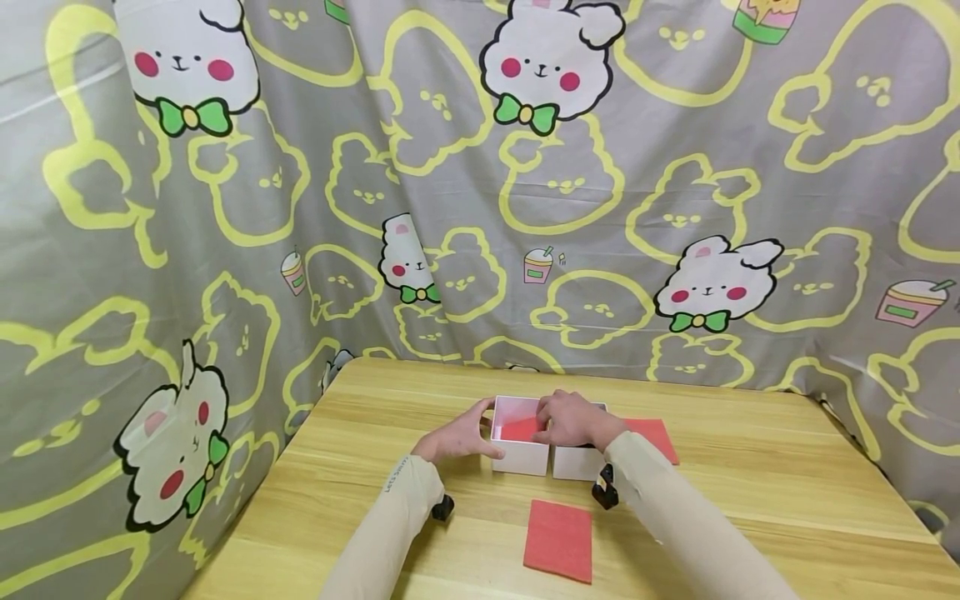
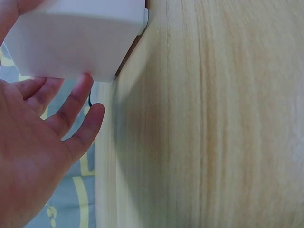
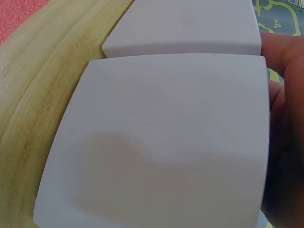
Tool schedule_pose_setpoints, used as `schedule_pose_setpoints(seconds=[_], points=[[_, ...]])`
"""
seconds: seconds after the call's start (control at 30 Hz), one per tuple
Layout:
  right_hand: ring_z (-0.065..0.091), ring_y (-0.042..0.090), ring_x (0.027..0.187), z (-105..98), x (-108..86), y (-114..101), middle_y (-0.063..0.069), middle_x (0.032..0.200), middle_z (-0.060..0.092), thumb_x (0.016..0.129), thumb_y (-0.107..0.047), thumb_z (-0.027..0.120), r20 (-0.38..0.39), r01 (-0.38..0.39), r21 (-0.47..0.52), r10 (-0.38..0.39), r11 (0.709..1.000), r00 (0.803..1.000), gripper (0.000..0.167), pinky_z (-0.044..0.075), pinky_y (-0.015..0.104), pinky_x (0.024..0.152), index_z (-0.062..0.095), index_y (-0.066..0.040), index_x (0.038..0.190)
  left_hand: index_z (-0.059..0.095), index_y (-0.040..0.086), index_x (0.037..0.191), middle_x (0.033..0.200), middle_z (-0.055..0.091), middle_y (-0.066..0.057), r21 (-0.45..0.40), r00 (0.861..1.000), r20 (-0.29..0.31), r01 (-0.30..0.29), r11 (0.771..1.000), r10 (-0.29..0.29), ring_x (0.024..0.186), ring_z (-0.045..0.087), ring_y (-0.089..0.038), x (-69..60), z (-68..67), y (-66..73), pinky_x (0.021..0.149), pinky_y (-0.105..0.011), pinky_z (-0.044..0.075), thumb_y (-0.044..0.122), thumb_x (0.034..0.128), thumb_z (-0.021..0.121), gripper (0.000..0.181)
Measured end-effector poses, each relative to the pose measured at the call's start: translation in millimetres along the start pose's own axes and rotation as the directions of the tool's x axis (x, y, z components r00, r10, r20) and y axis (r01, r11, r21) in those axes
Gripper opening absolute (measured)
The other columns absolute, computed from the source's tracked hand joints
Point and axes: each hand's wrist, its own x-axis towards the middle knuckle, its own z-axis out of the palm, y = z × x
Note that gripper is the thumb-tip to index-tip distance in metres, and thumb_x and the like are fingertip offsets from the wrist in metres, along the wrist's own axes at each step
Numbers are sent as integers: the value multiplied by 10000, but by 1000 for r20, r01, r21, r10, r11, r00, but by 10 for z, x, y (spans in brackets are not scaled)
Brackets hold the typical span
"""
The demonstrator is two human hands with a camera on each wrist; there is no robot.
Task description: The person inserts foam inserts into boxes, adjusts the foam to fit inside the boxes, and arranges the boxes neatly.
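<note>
Two white open-topped boxes stand side by side on the wooden table: a left box (image 1: 520, 457) and a right box (image 1: 576, 464). A red cloth (image 1: 517, 429) lies inside the left box. My left hand (image 1: 463, 433) holds the left box at its left side, thumb towards the front; in the left wrist view its fingers (image 2: 83, 88) spread along the white wall. My right hand (image 1: 573, 419) reaches over the right box, its bent fingers down in the left box at the red cloth. Whether they pinch it is hidden. The right box's inside is mostly covered by this hand.
A flat, folded-looking red cloth (image 1: 558, 540) lies in front of the boxes. Another red cloth (image 1: 654, 437) lies to the right, partly behind my right forearm. The table (image 1: 750, 467) ends at a patterned grey curtain (image 1: 465, 167) at the back and left.
</note>
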Motion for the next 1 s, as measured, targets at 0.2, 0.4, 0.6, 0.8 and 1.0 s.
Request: schedule_pose_setpoints(seconds=[0.2, 0.4, 0.6, 0.8, 1.0], points=[[521, 218, 979, 45, 26, -1, -45, 1051, 617, 881, -405, 612, 24, -7, -47, 8, 999, 1000, 256, 406, 482, 841, 664, -280, 663, 141, 103, 1507, 1375, 378, -60, -13, 1000, 6, -6, 1000, 6, 1159, 446, -220, 5, 4, 12, 900, -363, 436, 168, 744, 809, 1016], [521, 243, 1025, 30, 22, -8, -23, 1077, 621, 886, -376, 609, 15, -8, -30, 9, 1000, 1000, 217, 391, 511, 880, 703, -266, 724, 153, 113, 1505, 1404, 352, -50, -17, 1000, 13, -10, 1000, 10, 1164, 445, -216, 9, 7, 16, 908, -365, 432, 176, 739, 814, 1013], [506, 305, 1120, -87, -57, 6, 48, 1151, 617, 894, -284, 611, -62, 56, 35, -54, 998, 997, 161, 368, 521, 947, 739, -191, 869, 154, 134, 1505, 1342, 410, -50, -39, 1000, 12, 4, 999, -4, 1161, 454, -218, 0, -5, 6, 898, -369, 440, 176, 740, 816, 1013], [530, 289, 1117, -262, -245, 114, 69, 1161, 609, 902, -242, 626, -143, 92, 60, -83, 994, 986, 135, 415, 450, 937, 732, -161, 918, 147, 148, 1511, 1335, 411, -21, -55, 1000, 14, 4, 998, -3, 1141, 463, -206, -15, 5, 16, 878, -352, 454, 160, 738, 816, 1022], [467, 326, 1180, -445, -552, 303, 95, 1237, 556, 906, -242, 623, -174, -1, 200, 36, 980, 984, 217, 386, 494, 960, 700, -101, 1052, 151, 140, 1508, 1333, 413, -49, -61, 1000, 13, -5, 998, 6, 1141, 464, -219, -15, 2, 20, 875, -352, 458, 141, 741, 812, 1012]])
